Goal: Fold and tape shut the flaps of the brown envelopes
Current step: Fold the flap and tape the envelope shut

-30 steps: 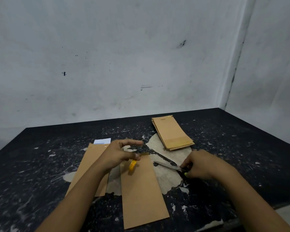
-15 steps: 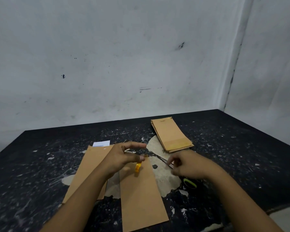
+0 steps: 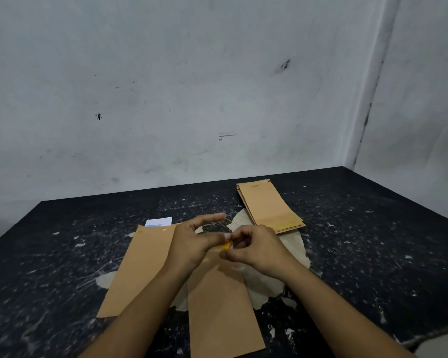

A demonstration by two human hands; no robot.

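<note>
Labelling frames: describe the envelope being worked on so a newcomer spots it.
On the black table, look where both hands meet near the front edge. The envelope runs from under them toward the camera. Unlike the left envelope and the far stack, it lies under the fingers.

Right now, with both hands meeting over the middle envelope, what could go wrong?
1. The left hand and right hand pinch a small yellow piece, probably tape; it may stick to the fingers or go on crooked.
2. Nothing pins the middle envelope, so it may slide.
3. The left envelope lies close beside it; stray tape could catch it.
</note>
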